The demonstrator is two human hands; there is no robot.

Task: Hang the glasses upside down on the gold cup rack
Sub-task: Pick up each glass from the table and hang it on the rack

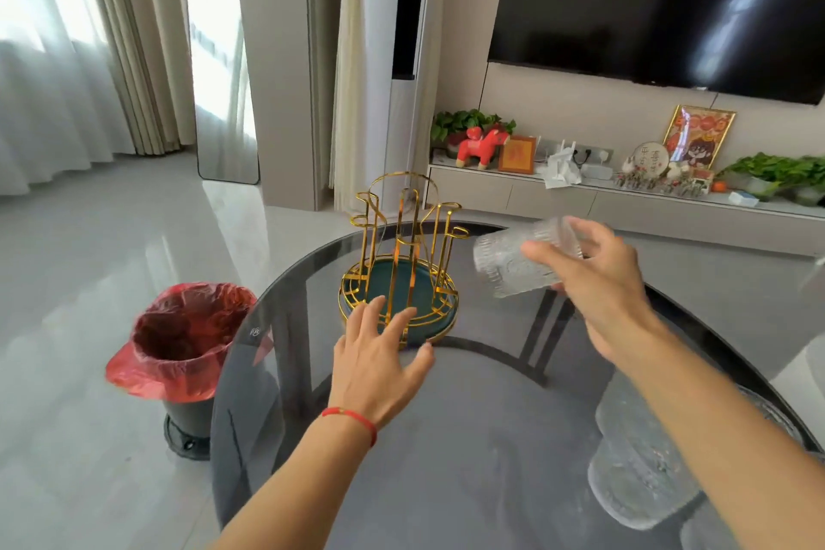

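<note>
The gold cup rack [404, 232] stands on a round green tray near the far edge of the dark glass table [468, 438]; its prongs hold nothing. My left hand [379, 359] rests flat with spread fingers against the rack's front base. My right hand [593, 277] holds a clear textured glass [513, 259] tilted on its side in the air, just right of the rack. More clear textured glasses [638, 460] stand at the table's right, partly behind my right forearm.
A bin with a red bag [187, 339] stands on the floor left of the table. Beyond the table are a low TV cabinet [580, 196] with ornaments and plants, and a wall-mounted TV [669, 0].
</note>
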